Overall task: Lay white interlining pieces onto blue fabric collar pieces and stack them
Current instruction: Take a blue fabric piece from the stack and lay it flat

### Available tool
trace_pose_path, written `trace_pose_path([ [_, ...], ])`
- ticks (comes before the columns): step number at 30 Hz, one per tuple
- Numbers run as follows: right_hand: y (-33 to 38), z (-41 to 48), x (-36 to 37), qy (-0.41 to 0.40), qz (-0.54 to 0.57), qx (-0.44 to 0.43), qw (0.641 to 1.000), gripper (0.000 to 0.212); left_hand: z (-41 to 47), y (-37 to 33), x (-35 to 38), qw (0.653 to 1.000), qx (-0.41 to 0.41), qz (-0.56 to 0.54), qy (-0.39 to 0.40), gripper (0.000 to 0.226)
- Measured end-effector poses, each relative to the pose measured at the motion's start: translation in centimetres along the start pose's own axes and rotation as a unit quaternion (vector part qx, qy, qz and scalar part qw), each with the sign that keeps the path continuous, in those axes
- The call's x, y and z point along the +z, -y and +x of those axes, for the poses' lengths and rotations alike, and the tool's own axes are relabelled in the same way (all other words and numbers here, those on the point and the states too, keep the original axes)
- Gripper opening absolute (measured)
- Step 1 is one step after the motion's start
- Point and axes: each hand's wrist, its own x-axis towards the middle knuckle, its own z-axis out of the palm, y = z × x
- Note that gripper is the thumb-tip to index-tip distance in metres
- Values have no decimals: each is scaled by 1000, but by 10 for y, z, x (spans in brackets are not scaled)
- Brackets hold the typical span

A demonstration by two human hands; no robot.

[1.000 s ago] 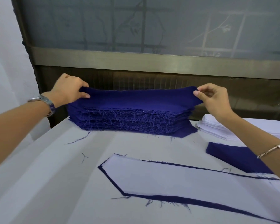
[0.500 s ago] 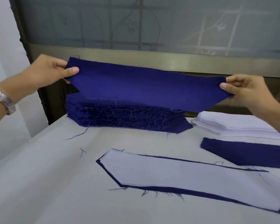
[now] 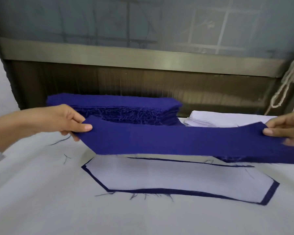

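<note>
White-covered desk (image 3: 41, 200) carries a blue stack (image 3: 115, 106) and a white interlining pile (image 3: 227, 119) at the back; left hand (image 3: 58, 120) and right hand (image 3: 288, 128) each keep a pinching grip on one end of a blue collar piece (image 3: 176, 141), stretched above an interlined piece (image 3: 176, 177) lying flat.

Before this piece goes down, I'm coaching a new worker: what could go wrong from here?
1. The blue collar piece hangs between the left hand and right hand, pinched only at its ends, so it may land skewed on the pair below.
2. Its edge could drag the white interlining off its blue base.
3. Loose threads at the near edge might get trapped between layers.
</note>
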Motion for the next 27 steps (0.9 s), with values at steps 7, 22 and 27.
trace_pose_path([
  [7, -62, 4, 8, 172, -84, -10, 982, 49, 4, 18, 37, 996, -7, -1, 93, 76],
  [22, -94, 18, 14, 247, -50, -28, 967, 35, 15, 50, 58, 994, -98, -16, 41, 71],
  [27, -107, 24, 14, 228, -65, -17, 971, 37, 9, 46, 59, 994, -99, -20, 44, 72],
])
